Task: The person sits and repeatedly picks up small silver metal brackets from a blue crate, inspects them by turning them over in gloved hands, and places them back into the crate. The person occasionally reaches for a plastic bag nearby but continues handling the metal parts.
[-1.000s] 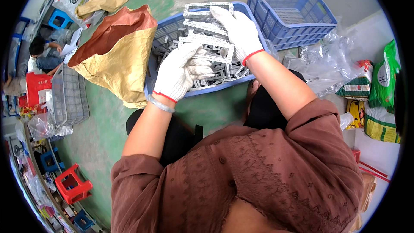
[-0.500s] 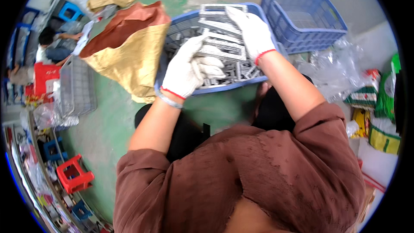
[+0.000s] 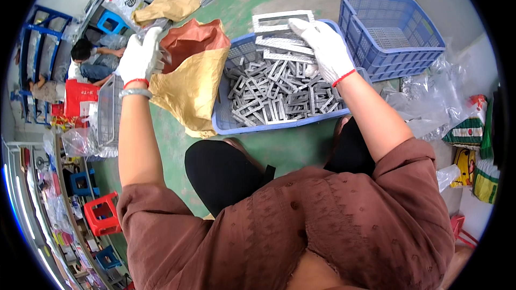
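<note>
A white knitted glove with a red cuff covers each hand. My left hand [image 3: 141, 58] is at the left rim of a tan paper sack [image 3: 189, 92] with a reddish-brown inside. Its fingers are curled and seem to grip the rim, though partly blurred. With my right hand [image 3: 328, 51] I pinch the right end of several stacked grey rectangular frames [image 3: 283, 17] over the blue plastic basket [image 3: 279, 128]. Many loose grey frames [image 3: 285, 94] lie jumbled inside that basket, between my knees and the sack.
Another blue basket [image 3: 389, 43] stands at the back right, beside crumpled clear plastic [image 3: 430, 99]. To the left are a grey mesh crate [image 3: 107, 110], a red stool [image 3: 103, 215] and shelving. A seated person [image 3: 88, 59] works at the far left.
My left hand has left the frames and moved left to the sack, whose rim has drawn inward. My right hand still holds frames over the basket. The view has shifted slightly.
</note>
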A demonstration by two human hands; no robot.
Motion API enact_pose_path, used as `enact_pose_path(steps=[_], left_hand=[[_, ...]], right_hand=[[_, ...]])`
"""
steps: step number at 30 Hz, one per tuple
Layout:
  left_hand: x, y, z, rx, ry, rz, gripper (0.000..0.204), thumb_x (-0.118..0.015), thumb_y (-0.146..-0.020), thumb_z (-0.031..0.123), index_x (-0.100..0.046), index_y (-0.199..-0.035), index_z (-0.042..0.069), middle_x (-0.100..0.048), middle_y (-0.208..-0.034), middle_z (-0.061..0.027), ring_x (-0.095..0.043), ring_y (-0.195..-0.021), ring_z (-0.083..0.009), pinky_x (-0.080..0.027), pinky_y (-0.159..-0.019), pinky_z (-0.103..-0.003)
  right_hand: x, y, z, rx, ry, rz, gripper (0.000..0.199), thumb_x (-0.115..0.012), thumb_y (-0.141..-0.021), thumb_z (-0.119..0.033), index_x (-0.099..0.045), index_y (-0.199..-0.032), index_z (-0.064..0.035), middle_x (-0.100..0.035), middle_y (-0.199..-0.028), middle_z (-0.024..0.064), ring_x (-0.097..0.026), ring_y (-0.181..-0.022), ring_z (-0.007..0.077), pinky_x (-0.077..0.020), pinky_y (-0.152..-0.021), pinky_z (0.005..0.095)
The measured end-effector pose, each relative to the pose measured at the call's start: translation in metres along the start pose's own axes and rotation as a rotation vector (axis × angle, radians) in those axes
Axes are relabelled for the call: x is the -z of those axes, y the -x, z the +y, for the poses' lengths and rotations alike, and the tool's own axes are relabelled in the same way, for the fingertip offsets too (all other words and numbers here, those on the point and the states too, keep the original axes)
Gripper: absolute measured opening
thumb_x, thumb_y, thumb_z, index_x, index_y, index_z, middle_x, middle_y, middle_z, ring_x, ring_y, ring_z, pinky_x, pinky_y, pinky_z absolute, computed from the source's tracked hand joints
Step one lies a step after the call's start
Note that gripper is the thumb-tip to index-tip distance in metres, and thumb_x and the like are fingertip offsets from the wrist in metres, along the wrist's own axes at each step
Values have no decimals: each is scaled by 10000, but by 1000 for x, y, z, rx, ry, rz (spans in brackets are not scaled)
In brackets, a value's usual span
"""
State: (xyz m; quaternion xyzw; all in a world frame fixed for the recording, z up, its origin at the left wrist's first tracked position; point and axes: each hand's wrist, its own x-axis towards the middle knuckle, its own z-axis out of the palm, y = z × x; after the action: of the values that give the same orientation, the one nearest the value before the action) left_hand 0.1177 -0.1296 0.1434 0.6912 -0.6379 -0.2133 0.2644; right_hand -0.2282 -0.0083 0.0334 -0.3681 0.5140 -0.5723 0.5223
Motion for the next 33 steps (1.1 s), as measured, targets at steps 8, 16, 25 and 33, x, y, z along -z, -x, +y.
enact_pose_path(steps=[8,16,25,33], left_hand=[[-82,105,73,-218,430,-625,455,-633,-960,339,-624,-1296,33,-678,-1088,-77,-657,-941,-167,-533,-820,-302],[-104,122,75,-179,839,-658,303,-651,-929,133,-651,-1197,-8,-672,-1109,-51,-632,-974,-135,-497,-850,-292],[-98,132,68,-475,638,-508,393,-653,-925,67,-584,-1285,-75,-663,-1222,-137,-648,-1055,-176,-517,-924,-289],[-95,141,69,-426,765,-548,421,-654,-925,57,-556,-1304,-100,-622,-1302,-164,-638,-1113,-223,-511,-984,-325]], right_hand=[[-6,32,-26,95,72,-120,553,-731,-834,-449,-638,-1137,3,-650,-936,42,-588,-637,65,-466,-382,207],[6,31,-22,174,136,-159,404,-730,-860,-306,-644,-1125,-14,-680,-878,34,-581,-572,39,-415,-352,179],[8,32,-21,164,-1,-232,269,-712,-862,-182,-689,-1092,-45,-703,-897,14,-595,-581,37,-457,-355,183],[15,31,-10,209,52,-285,330,-645,-906,-179,-612,-1202,-37,-705,-1051,79,-698,-879,125,-549,-421,227]])
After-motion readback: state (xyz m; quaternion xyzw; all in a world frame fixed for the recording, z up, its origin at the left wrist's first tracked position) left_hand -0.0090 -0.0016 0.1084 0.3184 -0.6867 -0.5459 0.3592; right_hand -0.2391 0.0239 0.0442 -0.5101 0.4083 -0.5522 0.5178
